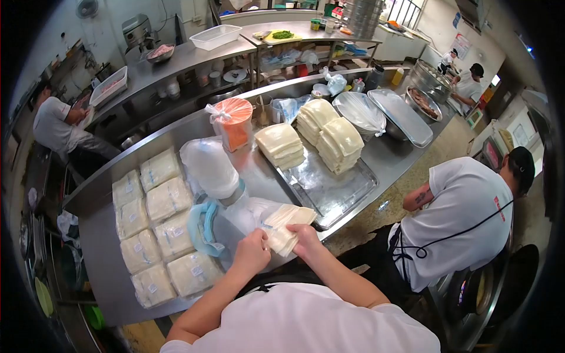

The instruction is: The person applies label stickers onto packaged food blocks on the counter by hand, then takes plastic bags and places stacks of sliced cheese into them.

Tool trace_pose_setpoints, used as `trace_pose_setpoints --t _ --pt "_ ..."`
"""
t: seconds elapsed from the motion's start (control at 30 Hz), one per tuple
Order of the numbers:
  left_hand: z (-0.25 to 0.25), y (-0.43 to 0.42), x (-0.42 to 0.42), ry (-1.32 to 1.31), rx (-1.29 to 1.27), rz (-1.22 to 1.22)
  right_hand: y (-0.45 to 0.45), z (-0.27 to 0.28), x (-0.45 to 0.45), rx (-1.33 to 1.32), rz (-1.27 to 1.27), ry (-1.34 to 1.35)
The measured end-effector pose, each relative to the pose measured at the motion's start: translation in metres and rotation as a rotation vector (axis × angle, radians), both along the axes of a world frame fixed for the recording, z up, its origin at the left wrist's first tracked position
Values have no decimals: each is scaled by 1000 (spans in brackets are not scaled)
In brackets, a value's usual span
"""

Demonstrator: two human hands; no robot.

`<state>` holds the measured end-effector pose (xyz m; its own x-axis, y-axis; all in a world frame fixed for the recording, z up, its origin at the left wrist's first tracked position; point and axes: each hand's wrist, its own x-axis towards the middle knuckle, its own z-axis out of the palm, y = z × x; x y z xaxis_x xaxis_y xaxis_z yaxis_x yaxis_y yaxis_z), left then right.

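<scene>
Cream sheets (283, 230), beside the plastic bag (250, 209) at the near edge of the tabletop (101, 263), need level support, so I use the right hand (306, 240), closed on them; the left hand (253, 250) curls alongside, grip unclear.

Chopped greens (283, 35) near white tub (219, 43)

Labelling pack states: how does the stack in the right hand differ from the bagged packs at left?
Exposure: the held stack shows bare sheets; the bagged packs are covered in clear plastic.
Pose: the held stack is in the right hand; the bagged packs lie flat on the steel table in two columns.
Shared: pale cream contents.
</scene>
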<state>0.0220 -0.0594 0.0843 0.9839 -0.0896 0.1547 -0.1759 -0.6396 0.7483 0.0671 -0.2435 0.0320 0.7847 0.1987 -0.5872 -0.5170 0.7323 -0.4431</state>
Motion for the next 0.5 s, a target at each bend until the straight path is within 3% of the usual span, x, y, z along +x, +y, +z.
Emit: trace_pose_setpoints --t 0.13,0.23,0.33,0.43,0.5 --pt "5 -1 9 53 15 114 12 -8 1 -228 -33 -35" --pt "-3 -4 12 33 35 103 17 0 5 -259 -39 -28" --pt "-5 -18 -8 233 68 -101 14 8 11 -324 23 -85" --pt "14 -20 0 273 122 -33 16 -3 5 -495 94 -211" --pt "13 -22 16 133 85 31 17 12 -1 -537 130 -278"
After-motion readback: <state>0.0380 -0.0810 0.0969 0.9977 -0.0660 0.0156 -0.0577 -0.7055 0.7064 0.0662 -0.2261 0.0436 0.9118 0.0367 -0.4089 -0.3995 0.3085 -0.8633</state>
